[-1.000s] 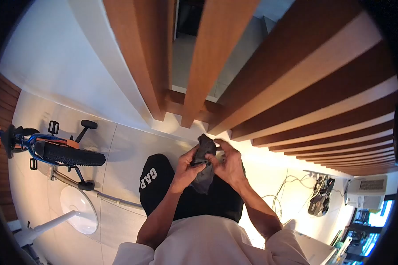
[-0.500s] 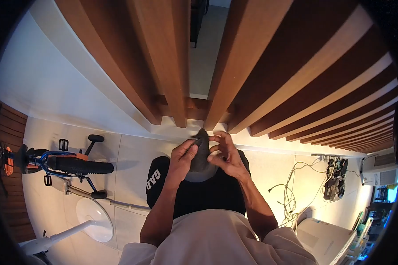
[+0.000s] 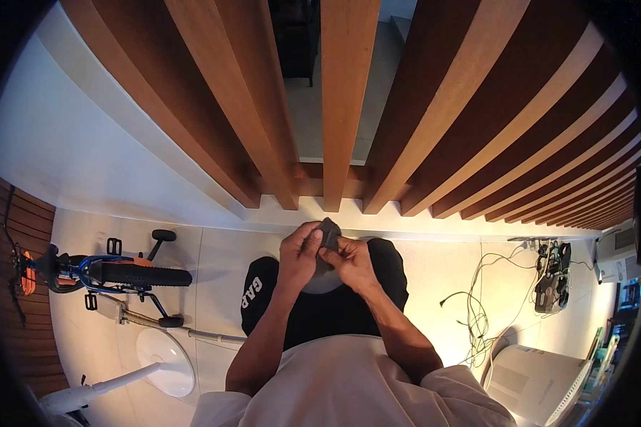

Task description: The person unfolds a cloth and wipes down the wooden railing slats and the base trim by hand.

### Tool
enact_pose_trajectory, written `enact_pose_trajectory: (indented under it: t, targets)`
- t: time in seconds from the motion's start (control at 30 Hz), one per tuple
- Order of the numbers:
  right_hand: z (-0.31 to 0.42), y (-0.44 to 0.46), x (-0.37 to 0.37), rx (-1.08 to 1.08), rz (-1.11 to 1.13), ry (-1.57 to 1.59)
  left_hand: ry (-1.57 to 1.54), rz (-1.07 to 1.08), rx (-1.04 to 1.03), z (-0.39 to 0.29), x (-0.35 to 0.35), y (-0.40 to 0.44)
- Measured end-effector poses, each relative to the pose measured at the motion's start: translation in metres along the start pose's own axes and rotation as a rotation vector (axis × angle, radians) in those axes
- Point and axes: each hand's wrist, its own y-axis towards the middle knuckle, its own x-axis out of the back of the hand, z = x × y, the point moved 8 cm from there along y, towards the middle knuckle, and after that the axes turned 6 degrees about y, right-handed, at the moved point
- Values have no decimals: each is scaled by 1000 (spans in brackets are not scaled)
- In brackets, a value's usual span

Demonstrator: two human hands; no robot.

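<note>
A dark grey cloth (image 3: 330, 231) is bunched up between my two hands, above my lap and in front of the wooden slats (image 3: 345, 142). My left hand (image 3: 300, 250) is closed on its left side, with the thumb pressed along the front. On the other side my right hand (image 3: 352, 265) pinches the lower right part of the cloth. The fingertips of both hands nearly meet, and the folds hide some of them. A grey end of the cloth hangs below, between the wrists.
A small blue bicycle (image 3: 132, 274) with training wheels stands at left. Near it is a white round stand base (image 3: 165, 361). To the right lie tangled cables (image 3: 477, 313), a black device (image 3: 550, 288) and a white boxy appliance (image 3: 538, 384). A low ledge (image 3: 434, 226) runs below the slats.
My right hand's fingers, spread beside the cloth before, have closed on it. The cloth is more bunched, and its top sits slightly lower. The whole view has shifted a little.
</note>
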Motion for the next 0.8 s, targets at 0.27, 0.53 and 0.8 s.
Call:
enact_pose_trajectory:
  t: [0.27,0.53,0.8]
  targets:
    - [1,3,23,-198,72,684,-269,-110,320,-9,56,15]
    - [-20,14,36,-243,44,965,-651,80,421,88,37,-18]
    - [-21,13,78,-102,-83,-220,-18,-84,181,62,80,-8]
